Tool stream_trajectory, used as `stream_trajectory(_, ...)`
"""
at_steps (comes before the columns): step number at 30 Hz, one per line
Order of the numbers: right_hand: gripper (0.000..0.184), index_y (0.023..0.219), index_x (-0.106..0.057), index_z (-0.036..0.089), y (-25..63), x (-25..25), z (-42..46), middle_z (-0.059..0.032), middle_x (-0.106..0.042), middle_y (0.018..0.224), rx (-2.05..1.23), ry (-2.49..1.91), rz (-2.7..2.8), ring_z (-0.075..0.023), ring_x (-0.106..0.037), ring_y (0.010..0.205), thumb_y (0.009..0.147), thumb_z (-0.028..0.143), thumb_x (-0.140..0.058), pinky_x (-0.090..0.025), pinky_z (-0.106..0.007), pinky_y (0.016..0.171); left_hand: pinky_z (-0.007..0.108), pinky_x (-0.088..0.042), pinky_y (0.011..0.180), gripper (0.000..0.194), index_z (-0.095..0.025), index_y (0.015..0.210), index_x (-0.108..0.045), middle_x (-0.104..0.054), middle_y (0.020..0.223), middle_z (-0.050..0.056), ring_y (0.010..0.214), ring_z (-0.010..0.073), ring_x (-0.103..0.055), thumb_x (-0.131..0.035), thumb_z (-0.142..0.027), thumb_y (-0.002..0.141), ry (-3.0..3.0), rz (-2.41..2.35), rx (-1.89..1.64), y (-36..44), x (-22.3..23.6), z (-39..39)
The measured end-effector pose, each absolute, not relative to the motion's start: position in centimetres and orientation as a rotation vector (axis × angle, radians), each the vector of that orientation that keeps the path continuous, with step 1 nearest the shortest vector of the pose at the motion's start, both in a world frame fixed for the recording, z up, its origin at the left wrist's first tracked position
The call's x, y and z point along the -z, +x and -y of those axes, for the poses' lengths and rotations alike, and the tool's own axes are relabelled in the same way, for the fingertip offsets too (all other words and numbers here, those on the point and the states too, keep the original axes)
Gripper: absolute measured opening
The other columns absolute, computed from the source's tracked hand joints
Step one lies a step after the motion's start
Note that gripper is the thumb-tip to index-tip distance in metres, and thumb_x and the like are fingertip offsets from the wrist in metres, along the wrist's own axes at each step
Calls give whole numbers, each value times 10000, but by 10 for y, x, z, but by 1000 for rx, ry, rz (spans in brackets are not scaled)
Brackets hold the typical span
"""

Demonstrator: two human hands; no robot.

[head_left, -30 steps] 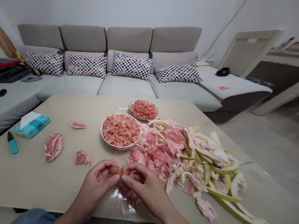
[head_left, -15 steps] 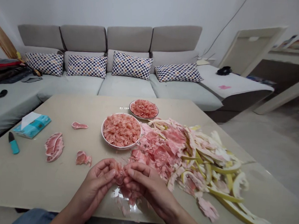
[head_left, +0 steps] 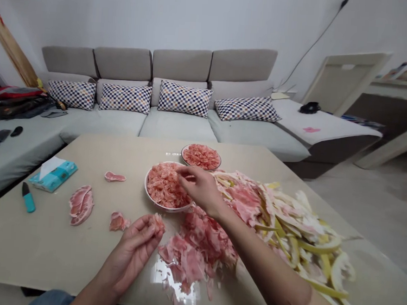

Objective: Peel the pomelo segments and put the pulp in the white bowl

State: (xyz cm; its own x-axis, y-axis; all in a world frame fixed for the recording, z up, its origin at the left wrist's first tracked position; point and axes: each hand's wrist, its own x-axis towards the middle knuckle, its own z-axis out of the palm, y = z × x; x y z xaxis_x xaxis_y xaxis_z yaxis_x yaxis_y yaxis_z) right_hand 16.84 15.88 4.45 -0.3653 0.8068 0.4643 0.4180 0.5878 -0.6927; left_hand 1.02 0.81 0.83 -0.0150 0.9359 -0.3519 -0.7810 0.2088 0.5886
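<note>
In my left hand (head_left: 132, 247) a small piece of peeled pomelo flesh (head_left: 157, 224) is pinched between thumb and fingertips, low over the table's near side. My right hand (head_left: 199, 187) reaches over the right side of a white bowl (head_left: 168, 209) heaped with loose pink pomelo pulp (head_left: 166, 182). Its thumb and index finger look apart, and I see nothing between them. Beneath my right forearm spreads a pile of pink membrane scraps (head_left: 200, 240). Left of my left hand lies a partly peeled pomelo chunk (head_left: 118, 221).
A second plate of pulp (head_left: 201, 157) stands behind the bowl. Yellow-white rind strips (head_left: 322, 247) heap up on the right. Leftward are a pomelo segment (head_left: 81, 204), a smaller piece (head_left: 114, 177), a tissue pack (head_left: 53, 174) and a teal-handled knife (head_left: 29, 199). A sofa (head_left: 177, 125) lies beyond.
My right hand has left my left hand and moved forward to the bowl. The left keeps hold of the pomelo piece. The view has tilted up and shifted slightly left.
</note>
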Motion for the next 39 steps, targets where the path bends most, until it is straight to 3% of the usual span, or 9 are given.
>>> stream_trajectory(4, 208, 887, -725, 158, 151, -49, -183, -123, -677, 996, -493, -881, 2120, -240, -616, 946, 746, 76, -596, -469, -393, 890, 215, -574, 793, 203, -93, 925, -640, -652, 941, 75, 814, 113, -674, -548, 52, 818, 209, -813, -1427, 4, -10, -11)
stream_trajectory(8, 229, 992, -707, 147, 163, -54, -145, -150, -646, 1092, -417, -878, 2095, -263, -576, 1046, 820, 136, -556, -436, -425, 936, 225, -560, 831, 181, -103, 931, -641, -646, 951, 68, 845, 116, -666, -570, 22, 821, 245, -792, -1441, 3, -15, -9)
stream_trajectory(10, 202, 966, -703, 187, 171, -51, -111, -92, -686, 983, -550, -907, 1997, -218, -618, 953, 864, 171, -530, -476, -376, 872, 230, -550, 850, 170, -111, 919, -641, -648, 937, 60, 847, 111, -660, -596, 11, 811, 277, -798, -1442, 5, -16, -6)
stream_trajectory(12, 183, 980, -695, 213, 174, -42, -78, -58, -704, 953, -888, -973, 1964, -192, -646, 885, 878, 223, -542, -513, -328, 790, 226, -539, 859, 160, -124, 911, -640, -650, 922, 51, 855, 107, -651, -628, -10, 799, 323, -800, -1429, 9, -17, -2)
stream_trajectory(15, 264, 1070, -667, 212, 171, -24, -47, -49, -716, 950, -1237, -1065, 1852, -179, -662, 797, 821, 299, -648, -527, -297, 721, 225, -535, 838, 156, -148, 917, -634, -646, 901, 37, 856, 111, -640, -680, -79, 785, 414, -802, -1397, 15, -16, 3)
stream_trajectory(21, 142, 835, -735, 180, 167, -25, -45, -42, -723, 812, -1305, -1029, 1781, -175, -655, 762, 794, 301, -674, -499, -258, 690, 241, -530, 773, 202, -156, 911, -623, -631, 921, 39, 831, 131, -625, -737, -168, 745, 524, -895, -1356, 17, -16, 4)
stream_trajectory(29, 265, 784, -704, 165, 173, -25, -50, -10, -683, 672, -1733, -1057, 1530, -123, -598, 572, 739, 426, -697, -475, -230, 555, 247, -531, 734, 204, -154, 874, -611, -626, 821, 18, 772, 134, -623, -750, -196, 730, 628, -968, -1358, 19, -14, 4)
stream_trajectory(33, 246, 697, -679, 162, 174, -21, -53, 15, -621, 552, -1791, -1082, 1508, -105, -548, 489, 726, 404, -710, -430, -218, 498, 236, -541, 747, 197, -154, 897, -612, -625, 839, 15, 746, 111, -629, -738, -173, 747, 545, -943, -1324, 18, -11, 2)
stream_trajectory(39, 203, 768, -717, 164, 189, -27, -60, -9, -665, 648, -1702, -1036, 1695, -126, -592, 579, 778, 359, -663, -456, -240, 573, 210, -548, 747, 201, -144, 937, -625, -635, 837, 27, 740, 94, -632, -721, -124, 762, 419, -877, -1321, 14, -10, -2)
